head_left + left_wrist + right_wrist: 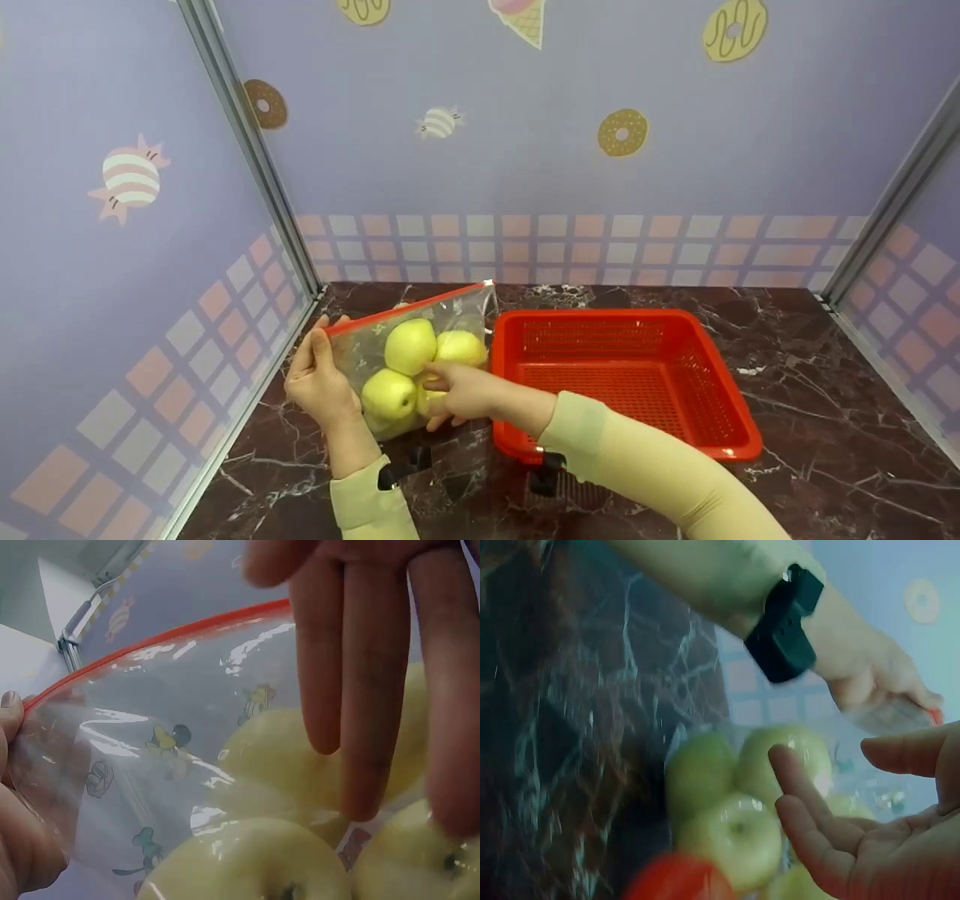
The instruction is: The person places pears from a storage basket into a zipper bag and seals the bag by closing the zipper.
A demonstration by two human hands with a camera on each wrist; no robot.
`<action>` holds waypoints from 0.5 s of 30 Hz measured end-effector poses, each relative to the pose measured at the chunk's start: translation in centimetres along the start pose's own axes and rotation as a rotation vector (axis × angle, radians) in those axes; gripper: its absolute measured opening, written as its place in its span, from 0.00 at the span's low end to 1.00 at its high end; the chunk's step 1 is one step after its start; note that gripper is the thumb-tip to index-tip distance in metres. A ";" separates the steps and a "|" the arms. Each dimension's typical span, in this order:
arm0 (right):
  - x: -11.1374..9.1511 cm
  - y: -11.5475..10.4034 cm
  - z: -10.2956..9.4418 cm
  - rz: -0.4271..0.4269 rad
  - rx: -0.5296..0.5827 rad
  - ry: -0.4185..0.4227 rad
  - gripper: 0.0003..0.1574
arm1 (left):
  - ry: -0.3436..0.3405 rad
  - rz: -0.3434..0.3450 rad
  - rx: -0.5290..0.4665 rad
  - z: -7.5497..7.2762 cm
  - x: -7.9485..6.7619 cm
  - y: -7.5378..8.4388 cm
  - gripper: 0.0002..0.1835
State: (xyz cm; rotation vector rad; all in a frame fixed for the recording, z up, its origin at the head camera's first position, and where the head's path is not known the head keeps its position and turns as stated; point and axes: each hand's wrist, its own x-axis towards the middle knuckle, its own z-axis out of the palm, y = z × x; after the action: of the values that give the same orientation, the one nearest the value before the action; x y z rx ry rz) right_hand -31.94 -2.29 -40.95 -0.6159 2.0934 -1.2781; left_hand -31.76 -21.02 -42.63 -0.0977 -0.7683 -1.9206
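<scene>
A clear zip bag [360, 352] with a red zip strip [405, 308] and small printed cartoon figures leans tilted, bulging with several yellow-green apples [410, 346]. My left hand [322, 382] pinches its upper left corner at the zip, thumb in front; the left wrist view shows this grip at the left edge. Over the front of the bag, my right hand [466, 394] has its fingers spread and nearly straight, overlapping the lower right apples. In the right wrist view its palm [900, 847] is loosely open beside the apples, with nothing gripped.
A red perforated plastic basket [720, 375] stands right of the bag, beneath my right forearm. Dark marble-patterned tabletop [810, 420] surrounds both. Panels with printed sweets and checks enclose the back and sides, the left panel [187, 352] close by my left hand.
</scene>
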 end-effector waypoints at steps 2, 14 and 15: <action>0.1 -0.2 0.7 0.010 0.026 0.012 0.56 | -0.018 0.016 0.019 0.5 -0.3 0.4 0.16; 3.0 0.1 2.3 -0.326 -0.043 0.127 0.59 | -0.324 0.169 0.710 5.7 -5.6 2.1 0.07; 3.4 0.3 2.1 -0.381 -0.065 0.128 0.52 | -0.348 0.187 0.739 5.9 -5.9 1.9 0.07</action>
State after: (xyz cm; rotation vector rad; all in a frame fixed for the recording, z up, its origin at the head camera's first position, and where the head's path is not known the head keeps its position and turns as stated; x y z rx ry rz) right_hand -32.91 -5.69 -42.79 -1.0239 2.1988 -1.4917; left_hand -28.89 -13.63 -39.40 -0.0431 -1.5972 -1.3574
